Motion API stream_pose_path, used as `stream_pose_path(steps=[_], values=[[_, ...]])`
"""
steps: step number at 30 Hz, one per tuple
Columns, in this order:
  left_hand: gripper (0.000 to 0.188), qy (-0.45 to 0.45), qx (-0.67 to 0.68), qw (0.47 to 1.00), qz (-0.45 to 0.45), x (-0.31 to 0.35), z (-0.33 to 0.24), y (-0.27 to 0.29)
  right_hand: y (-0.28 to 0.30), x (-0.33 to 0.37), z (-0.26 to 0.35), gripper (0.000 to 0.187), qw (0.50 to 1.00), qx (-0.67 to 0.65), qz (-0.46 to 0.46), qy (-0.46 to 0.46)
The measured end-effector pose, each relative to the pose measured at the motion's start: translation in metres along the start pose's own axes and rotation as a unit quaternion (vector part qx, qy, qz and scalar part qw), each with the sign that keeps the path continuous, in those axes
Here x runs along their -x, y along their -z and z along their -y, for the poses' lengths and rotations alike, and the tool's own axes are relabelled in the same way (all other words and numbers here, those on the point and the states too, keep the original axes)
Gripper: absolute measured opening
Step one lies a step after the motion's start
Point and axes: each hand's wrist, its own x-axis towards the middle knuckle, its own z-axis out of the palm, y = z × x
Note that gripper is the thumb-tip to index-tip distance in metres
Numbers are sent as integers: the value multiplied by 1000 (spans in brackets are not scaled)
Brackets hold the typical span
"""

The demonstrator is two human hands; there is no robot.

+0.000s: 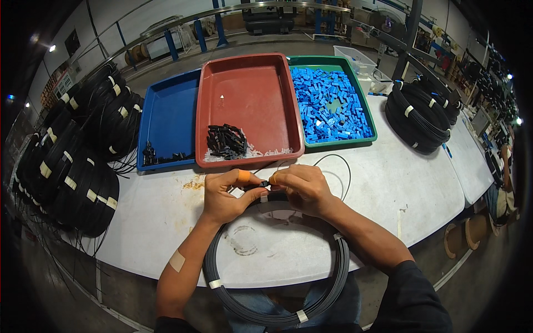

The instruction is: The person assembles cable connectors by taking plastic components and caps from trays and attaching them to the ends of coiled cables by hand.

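Small black part [265,183], up between both hands, over the far arc of a black cable coil [342,263], just short of the red tray [250,100]. Left hand [225,194]: grip closed on the part, thumb against forefinger. Right hand [302,188]: grip pinched at the part's right end; cannot tell whether also on cable, fingers in the way.

Main risk: slipping from the fingertips, given so little surface to pinch and orange tape wraps [244,176] probably dulling feel. Could then drop inside the ring or off toward the lap. Second risk: coil sliding off, near arc hanging past the edge of the desk [400,188], weight likely to tug anything joined to it. Also: thin loose loop [350,173] springing sideways if nudged, from own stiffness. Black on black, so poor alignment easy to miss.

Materials: coil round, many smooth matte strands, bound with pale tape bands [215,283]. Trays shallow, round-cornered, plastic-looking: red, plus blue tray [169,114] and green tray [341,142]. Black pieces [226,141] narrow, heaped among whitish bits [277,151]. Blue pieces [316,122] blocky, glossy. Desk white, smooth, brown-stained.
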Motion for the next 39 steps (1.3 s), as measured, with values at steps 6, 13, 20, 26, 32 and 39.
stream_pose_path(steps=[6, 13, 20, 26, 32, 39], values=[[19, -17, -1, 1000, 9, 2, 7, 2, -2, 4, 0, 29, 998, -42, 20, -52], [48, 51, 7, 999, 16, -7, 10, -3, -4, 10, -9, 22, 975, -120, 53, -179], [46, 103, 31, 993, -54, -19, 31, 19, -9, 5, -15, 18, 915, -219, 118, -318], [16, -43, -179, 978, 94, -94, 3, -10, -18, 10, -27, 13, 856, -334, 94, -384], [18, -145, -261, 925, 233, -179, 23, -75, -22, 14, -30, 13, 857, -329, 114, -379], [25, -165, -292, 901, 275, -230, 64, -136, -17, 13, -31, 15, 830, -355, 147, -405]])
